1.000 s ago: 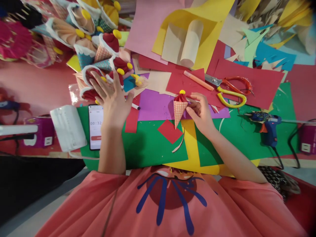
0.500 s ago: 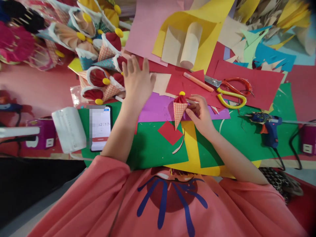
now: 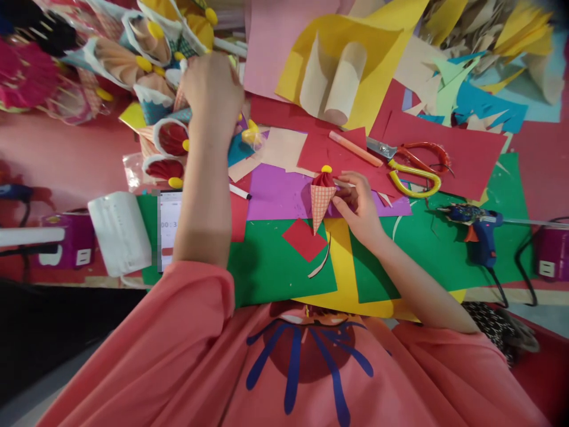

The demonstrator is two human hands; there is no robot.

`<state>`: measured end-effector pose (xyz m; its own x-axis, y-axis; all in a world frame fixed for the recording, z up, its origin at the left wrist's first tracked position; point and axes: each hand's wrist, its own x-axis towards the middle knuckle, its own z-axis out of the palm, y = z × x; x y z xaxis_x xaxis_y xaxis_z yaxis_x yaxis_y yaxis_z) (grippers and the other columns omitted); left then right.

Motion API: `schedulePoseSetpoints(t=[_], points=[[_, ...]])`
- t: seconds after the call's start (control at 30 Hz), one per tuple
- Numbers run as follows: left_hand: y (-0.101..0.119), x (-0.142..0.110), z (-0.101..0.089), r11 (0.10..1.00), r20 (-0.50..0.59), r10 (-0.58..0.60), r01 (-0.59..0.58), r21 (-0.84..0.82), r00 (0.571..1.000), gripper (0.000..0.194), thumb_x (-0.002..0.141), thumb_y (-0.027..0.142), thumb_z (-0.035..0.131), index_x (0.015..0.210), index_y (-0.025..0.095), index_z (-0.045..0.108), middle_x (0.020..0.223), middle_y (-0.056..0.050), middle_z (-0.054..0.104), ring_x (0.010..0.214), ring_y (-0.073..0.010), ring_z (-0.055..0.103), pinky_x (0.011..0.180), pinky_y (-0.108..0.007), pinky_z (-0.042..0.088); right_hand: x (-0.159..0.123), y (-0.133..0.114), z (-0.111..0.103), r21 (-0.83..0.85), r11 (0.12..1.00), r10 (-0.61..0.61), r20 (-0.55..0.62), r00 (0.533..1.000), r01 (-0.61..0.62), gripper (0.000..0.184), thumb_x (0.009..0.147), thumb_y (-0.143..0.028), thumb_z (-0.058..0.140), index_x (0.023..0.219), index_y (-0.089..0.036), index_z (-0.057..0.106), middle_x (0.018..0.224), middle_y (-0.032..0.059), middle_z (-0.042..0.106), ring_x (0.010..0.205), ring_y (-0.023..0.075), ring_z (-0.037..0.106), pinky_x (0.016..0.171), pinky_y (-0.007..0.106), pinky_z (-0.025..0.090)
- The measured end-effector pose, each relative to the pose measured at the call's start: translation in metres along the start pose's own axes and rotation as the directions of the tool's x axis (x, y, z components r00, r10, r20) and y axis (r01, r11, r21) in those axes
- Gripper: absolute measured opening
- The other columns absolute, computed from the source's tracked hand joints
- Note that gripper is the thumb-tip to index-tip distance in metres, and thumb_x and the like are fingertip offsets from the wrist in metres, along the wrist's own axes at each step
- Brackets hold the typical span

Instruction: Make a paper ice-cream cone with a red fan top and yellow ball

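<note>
My right hand (image 3: pixel 361 210) pinches the right edge of a small paper ice-cream cone (image 3: pixel 322 201), its thumb and fingers closed there. The cone is checked pink and cream, with a pleated red top and a yellow ball, and its tip points toward me. Over at the upper left, my left hand (image 3: pixel 212 83) is above a pile of similar paper cones (image 3: pixel 171 137), back of the hand up. Its fingers are bent down out of sight, so what they touch is hidden. A red paper square (image 3: pixel 304 239) and a thin pale strip (image 3: pixel 320 264) lie below the cone.
Large scissors (image 3: pixel 387 150) and an orange pen (image 3: pixel 355 148) lie on red paper to the right. Farther right is a blue glue gun (image 3: pixel 486 237) with its cord. A phone (image 3: pixel 169 213) and a white box (image 3: pixel 119 234) lie left. Rolled cream paper (image 3: pixel 347 80) stands at the back.
My left hand has moved left and away from me, over the cone pile, and its fingers have gone from spread to bent down. My right hand and the cone stay in place.
</note>
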<state>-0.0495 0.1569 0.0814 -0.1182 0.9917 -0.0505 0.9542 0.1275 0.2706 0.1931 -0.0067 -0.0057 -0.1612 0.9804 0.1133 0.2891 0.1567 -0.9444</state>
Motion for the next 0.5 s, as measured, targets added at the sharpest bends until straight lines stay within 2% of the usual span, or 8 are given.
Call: schedulePoseSetpoints(t=[0.03,0.1,0.2,0.3,0.4,0.5], points=[[-0.004,0.002,-0.004,0.996,-0.013,-0.074,0.075,0.057,0.997,0.043,0.089,0.009,0.041,0.125,-0.007,0.058,0.136,-0.029,0.058,0.136,-0.0398,0.049,0.11,-0.063,0.035,0.0,0.0,0.0,-0.005,1.0,0.002,0.0,1.0,-0.002,0.033,0.093,-0.046,0.057,0.118,-0.028,0.047,0.129,0.0097,0.049,0.089,0.0188,0.064,0.079,0.044,0.059],[-0.008,0.005,-0.007,0.977,-0.008,-0.155,0.154,0.146,0.988,0.041,0.087,0.013,0.052,0.123,-0.005,0.06,0.136,-0.024,0.061,0.134,-0.0358,0.053,0.114,-0.055,0.037,0.0,-0.001,0.0,-0.007,1.0,0.007,-0.001,1.0,-0.007,0.033,0.093,-0.045,0.058,0.118,-0.028,0.047,0.129,0.0099,0.049,0.088,0.0183,0.064,0.077,0.042,0.059],[-0.009,0.014,0.0,0.963,0.037,-0.168,0.156,0.218,0.985,0.04,0.09,0.024,0.058,0.122,0.001,0.06,0.139,-0.014,0.062,0.136,-0.0252,0.051,0.122,-0.047,0.028,-0.001,-0.001,0.0,-0.001,1.0,0.014,0.0,1.0,-0.014,0.033,0.093,-0.046,0.058,0.118,-0.028,0.048,0.13,0.0103,0.048,0.088,0.018,0.064,0.076,0.041,0.059],[-0.008,0.021,0.009,0.954,0.05,-0.18,0.162,0.252,0.982,0.037,0.094,0.026,0.052,0.124,0.005,0.058,0.145,-0.007,0.058,0.142,-0.0196,0.044,0.126,-0.045,0.02,-0.001,-0.001,0.0,-0.008,1.0,0.025,0.008,1.0,-0.025,0.034,0.093,-0.047,0.057,0.118,-0.028,0.047,0.132,0.0105,0.048,0.089,0.0185,0.064,0.078,0.042,0.059],[-0.005,0.019,0.009,0.957,0.054,-0.173,0.154,0.245,0.984,0.038,0.097,0.025,0.047,0.127,0.003,0.055,0.146,-0.007,0.056,0.143,-0.0212,0.044,0.123,-0.044,0.028,0.0,0.0,0.0,-0.002,1.0,0.03,0.015,0.999,-0.03,0.034,0.092,-0.046,0.057,0.119,-0.028,0.047,0.134,0.011,0.047,0.09,0.0184,0.064,0.077,0.041,0.059],[-0.002,0.008,0.003,0.966,0.044,-0.147,0.134,0.219,0.988,0.04,0.095,0.028,0.054,0.128,0.005,0.055,0.145,-0.005,0.058,0.139,-0.0258,0.048,0.118,-0.046,0.036,-0.002,-0.004,0.0,-0.07,0.997,-0.023,-0.031,0.999,0.021,0.03,0.094,-0.04,0.055,0.119,-0.026,0.047,0.126,0.0109,0.053,0.093,0.0201,0.064,0.077,0.041,0.058]])
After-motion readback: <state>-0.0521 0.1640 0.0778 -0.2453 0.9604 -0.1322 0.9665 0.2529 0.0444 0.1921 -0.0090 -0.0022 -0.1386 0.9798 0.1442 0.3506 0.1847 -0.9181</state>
